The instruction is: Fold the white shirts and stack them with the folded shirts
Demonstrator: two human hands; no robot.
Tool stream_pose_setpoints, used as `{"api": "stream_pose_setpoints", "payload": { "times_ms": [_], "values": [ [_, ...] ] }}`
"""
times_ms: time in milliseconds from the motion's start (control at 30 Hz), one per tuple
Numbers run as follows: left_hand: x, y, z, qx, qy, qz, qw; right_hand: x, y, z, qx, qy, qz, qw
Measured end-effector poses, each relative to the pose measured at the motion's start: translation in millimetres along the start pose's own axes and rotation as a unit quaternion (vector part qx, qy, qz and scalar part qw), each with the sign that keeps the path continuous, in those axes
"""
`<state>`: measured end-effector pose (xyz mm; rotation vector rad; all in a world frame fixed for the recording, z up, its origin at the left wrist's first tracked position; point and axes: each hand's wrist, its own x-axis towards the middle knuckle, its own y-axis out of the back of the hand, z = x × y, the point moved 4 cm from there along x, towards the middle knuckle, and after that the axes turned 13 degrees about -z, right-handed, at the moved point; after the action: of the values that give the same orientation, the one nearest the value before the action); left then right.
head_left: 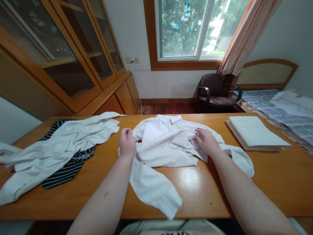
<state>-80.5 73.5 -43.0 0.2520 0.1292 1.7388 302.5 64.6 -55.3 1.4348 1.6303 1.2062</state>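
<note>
A white collared shirt (pixel 158 143) lies rumpled in the middle of the wooden table, its collar at the far side. One sleeve stretches toward the near edge, and the other is bunched at the right. My left hand (pixel 127 142) is closed at the shirt's left side, gripping its cloth by the shoulder; the fingertips are partly hidden. On the right part of the shirt rests my right hand (pixel 207 139), thumb and fingers apart and slightly bent, touching the folds.
Another white garment (pixel 61 145) lies crumpled at the left over a black striped cloth (pixel 70 169). A stack of folded white cloth or sheets (pixel 255 132) sits at the right. Beyond the wooden table (pixel 105 195) stand a chair (pixel 215 89), a bed and a glass-doored cabinet.
</note>
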Motion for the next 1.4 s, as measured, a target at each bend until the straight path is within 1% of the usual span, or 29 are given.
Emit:
{"api": "stream_pose_setpoints", "payload": {
  "times_ms": [33, 100, 167, 200, 233, 300, 367, 433, 500, 567, 600, 667, 700, 733, 767, 800, 867, 900, 933, 967, 1033, 1133, 1200, 1333, 1400],
  "values": [
    [-0.7, 0.4, 4.8, 0.039, -0.026, -0.014, 0.999, -0.8, 0.4, -4.9, 0.009, 0.023, -0.005, 1.000],
    [-3.6, -5.7, 11.7, 0.125, -0.061, -0.072, 0.988, -2.1, 0.5, -12.5, 0.016, 0.044, -0.021, 0.999],
    [-7.1, -19.7, 9.3, 0.183, -0.047, -0.177, 0.966, -3.2, 2.0, -17.2, 0.021, 0.042, -0.026, 0.999],
    [-8.7, -25.7, 5.8, 0.205, -0.035, -0.210, 0.955, -3.8, 3.2, -18.6, 0.025, 0.035, -0.026, 0.999],
    [-9.5, -30.6, 1.6, 0.226, -0.027, -0.228, 0.947, -4.4, 4.1, -19.3, 0.028, 0.024, -0.030, 0.999],
    [-8.8, -37.6, -7.9, 0.265, -0.025, -0.245, 0.932, -5.3, 4.0, -19.5, 0.030, -0.004, -0.054, 0.998],
    [-5.3, -41.2, -17.9, 0.305, -0.028, -0.255, 0.917, -5.9, 1.0, -19.9, 0.024, -0.012, -0.090, 0.996],
    [-0.3, -42.1, -26.3, 0.335, -0.028, -0.265, 0.904, -5.8, -3.5, -20.8, 0.024, 0.005, -0.115, 0.993],
    [4.3, -41.4, -29.7, 0.347, -0.030, -0.273, 0.897, -5.0, -8.8, -20.7, 0.033, 0.025, -0.127, 0.991],
    [6.1, -39.1, -25.3, 0.340, -0.042, -0.267, 0.901, -3.8, -14.3, -18.9, 0.035, 0.032, -0.139, 0.989],
    [5.4, -37.3, -19.8, 0.333, -0.053, -0.253, 0.907, -3.2, -16.9, -18.0, 0.029, 0.034, -0.146, 0.988],
    [-0.4, -34.0, -3.2, 0.309, -0.091, -0.222, 0.920, -2.2, -20.9, -16.9, 0.007, 0.044, -0.160, 0.986],
    [-5.5, -33.7, 6.3, 0.292, -0.117, -0.220, 0.923, -1.8, -22.2, -16.9, -0.005, 0.052, -0.164, 0.985],
    [-12.0, -35.3, 15.4, 0.272, -0.144, -0.240, 0.921, -1.6, -23.3, -17.1, -0.016, 0.060, -0.166, 0.984],
    [-19.4, -39.0, 23.0, 0.252, -0.168, -0.285, 0.910, -1.4, -24.2, -17.2, -0.025, 0.066, -0.168, 0.983],
    [-27.2, -43.9, 28.3, 0.235, -0.181, -0.341, 0.892, -1.3, -25.2, -17.2, -0.032, 0.069, -0.170, 0.983],
    [-40.8, -53.7, 31.4, 0.224, -0.176, -0.445, 0.849, -1.1, -27.4, -16.1, -0.044, 0.063, -0.175, 0.982],
    [-45.2, -57.7, 29.5, 0.227, -0.162, -0.481, 0.831, -1.2, -28.7, -15.0, -0.049, 0.056, -0.180, 0.981],
    [-47.5, -61.1, 26.2, 0.233, -0.147, -0.504, 0.819, -1.2, -30.0, -13.6, -0.053, 0.046, -0.184, 0.980],
    [-48.0, -63.6, 22.1, 0.238, -0.134, -0.514, 0.813, -1.2, -31.0, -12.0, -0.058, 0.035, -0.187, 0.980],
    [-44.6, -66.7, 13.6, 0.248, -0.121, -0.511, 0.814, -1.2, -32.0, -8.4, -0.069, 0.010, -0.184, 0.980],
    [-35.6, -67.7, 3.0, 0.270, -0.120, -0.486, 0.823, -0.7, -31.3, -3.5, -0.080, -0.030, -0.171, 0.982],
    [-30.3, -66.6, -2.4, 0.287, -0.115, -0.471, 0.826, -0.5, -30.6, -1.9, -0.079, -0.044, -0.168, 0.982],
    [-21.9, -59.8, -7.3, 0.294, -0.102, -0.420, 0.852, -1.0, -29.1, -2.8, -0.067, -0.051, -0.167, 0.982],
    [-19.6, -56.7, -7.1, 0.298, -0.105, -0.403, 0.859, -1.4, -27.5, -3.1, -0.063, -0.063, -0.160, 0.983]
  ]
}}
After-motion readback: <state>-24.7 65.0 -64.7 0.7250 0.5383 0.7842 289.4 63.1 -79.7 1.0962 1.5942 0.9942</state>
